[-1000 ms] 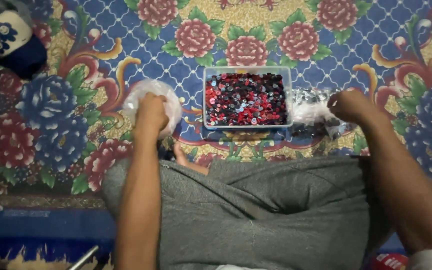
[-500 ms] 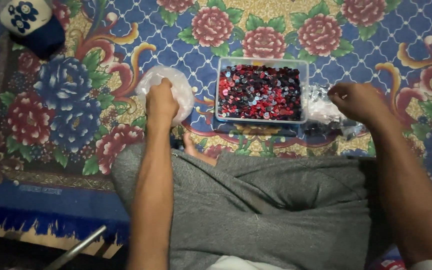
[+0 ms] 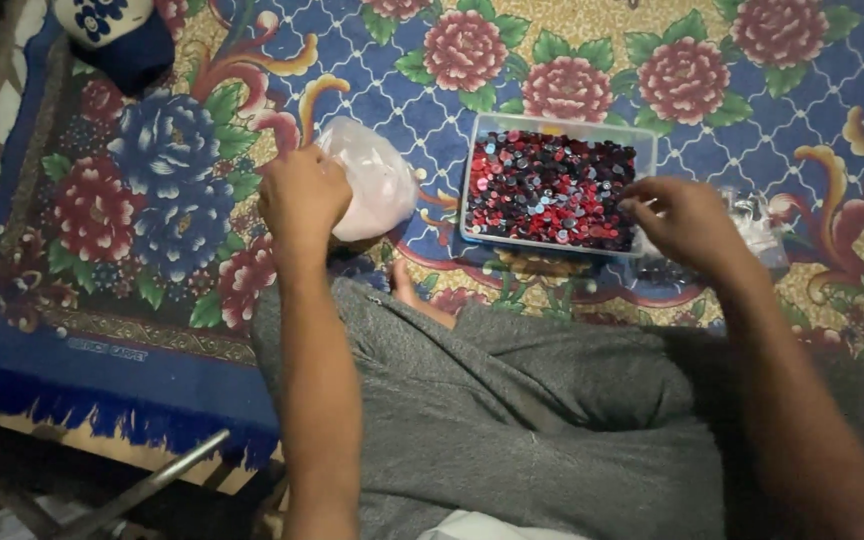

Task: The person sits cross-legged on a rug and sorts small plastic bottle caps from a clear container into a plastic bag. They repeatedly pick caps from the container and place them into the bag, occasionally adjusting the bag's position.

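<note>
Hands working beside a tub of buttons on the carpet
Left hand (image 3: 300,195) is gripping the plastic bag (image 3: 372,180); right hand (image 3: 687,218), fingers curled together, is hovering at the tub (image 3: 552,180) edge, nearer it than the left

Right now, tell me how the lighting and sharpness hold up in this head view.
Head view: dim, uneven light; the patterned carpet is brightest at top, while the lower left falls into near-black shadow. The right forearm is dark and soft-edged. The left hand on the white plastic bag is slightly blurred. The buttons in the clear tray read as red and dark specks, without glare.
</note>
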